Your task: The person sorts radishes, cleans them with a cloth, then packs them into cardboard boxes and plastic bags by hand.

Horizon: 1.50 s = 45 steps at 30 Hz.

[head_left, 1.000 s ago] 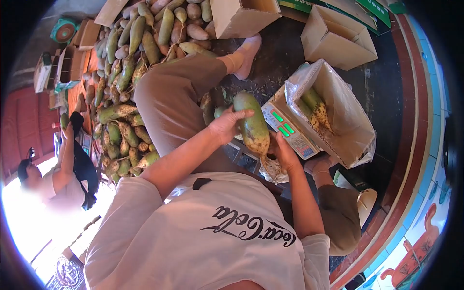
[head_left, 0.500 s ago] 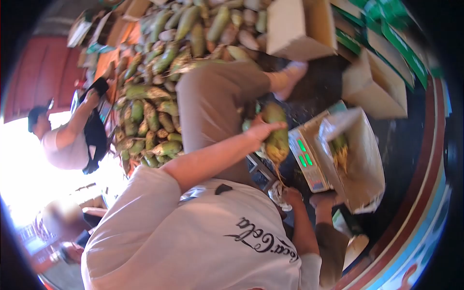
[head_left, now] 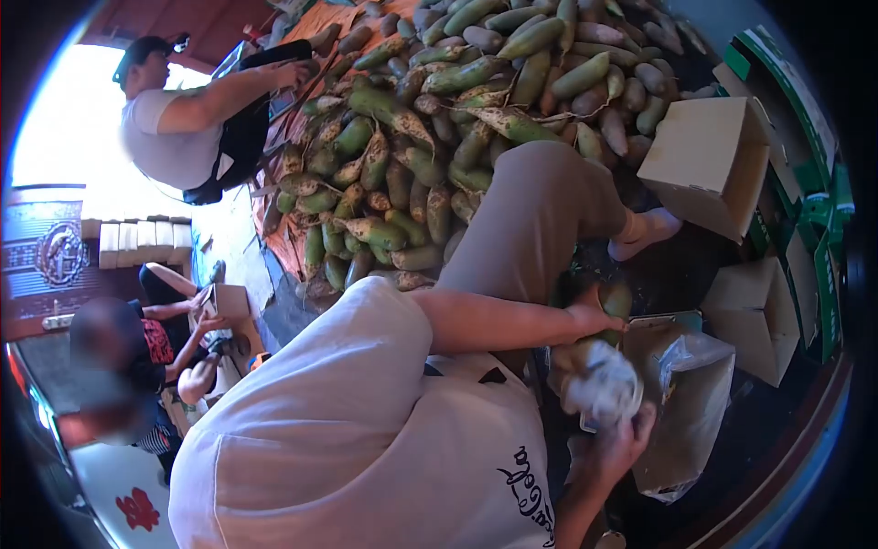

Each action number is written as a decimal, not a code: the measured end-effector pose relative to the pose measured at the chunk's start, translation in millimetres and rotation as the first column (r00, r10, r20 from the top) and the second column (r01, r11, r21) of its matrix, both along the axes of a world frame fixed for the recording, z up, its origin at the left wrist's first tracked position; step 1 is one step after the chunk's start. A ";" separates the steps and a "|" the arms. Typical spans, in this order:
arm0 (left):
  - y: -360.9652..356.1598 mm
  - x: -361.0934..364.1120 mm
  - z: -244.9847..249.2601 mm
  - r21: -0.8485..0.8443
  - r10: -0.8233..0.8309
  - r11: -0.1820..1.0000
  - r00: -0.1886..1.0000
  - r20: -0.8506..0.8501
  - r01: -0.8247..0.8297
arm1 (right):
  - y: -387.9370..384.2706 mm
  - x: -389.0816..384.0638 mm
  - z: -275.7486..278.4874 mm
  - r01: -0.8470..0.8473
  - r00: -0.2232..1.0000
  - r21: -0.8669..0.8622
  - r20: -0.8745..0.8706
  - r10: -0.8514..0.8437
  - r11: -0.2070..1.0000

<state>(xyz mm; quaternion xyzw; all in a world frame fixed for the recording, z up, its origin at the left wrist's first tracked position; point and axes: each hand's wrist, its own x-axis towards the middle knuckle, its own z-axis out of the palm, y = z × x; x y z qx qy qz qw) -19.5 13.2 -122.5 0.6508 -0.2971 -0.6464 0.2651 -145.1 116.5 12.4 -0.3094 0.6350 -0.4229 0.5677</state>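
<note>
A green radish (head_left: 616, 300) is gripped by my left hand (head_left: 590, 316), its fingers wrapped round the upper part. My right hand (head_left: 631, 435) is closed on a crumpled white cloth (head_left: 605, 382), blurred by motion. The cloth lies over the radish's lower end and hides it. Just right of both hands stands an open cardboard box (head_left: 700, 416) with a clear plastic liner (head_left: 688, 352).
A large heap of green radishes (head_left: 402, 174) spreads over an orange sheet (head_left: 279, 242) beyond my left knee. Empty cartons (head_left: 700, 151) stand at the right. One person (head_left: 197, 119) sits beside the heap; another (head_left: 151, 339) handles a box at the left.
My view has swung, bringing more of the heap and the other people into sight. The cloth, lower by the root tip before, now covers the radish's end. My left hand keeps its hold.
</note>
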 end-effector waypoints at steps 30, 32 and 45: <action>14.4 22.8 44.6 -0.665 -0.451 0.554 0.852 0.267 0.501 | -65.9 25.2 -66.0 0.055 0.923 -0.239 -0.359 -0.141 0.970; 12.8 21.7 50.1 -0.645 -0.493 0.551 0.830 0.260 0.529 | -67.7 23.5 -64.9 0.202 0.947 -0.203 -0.208 -0.244 0.958; -20.0 27.4 97.4 -0.424 -0.278 0.900 0.881 -0.383 0.100 | 64.0 -16.3 -118.6 -0.660 0.347 0.435 -0.547 0.762 0.613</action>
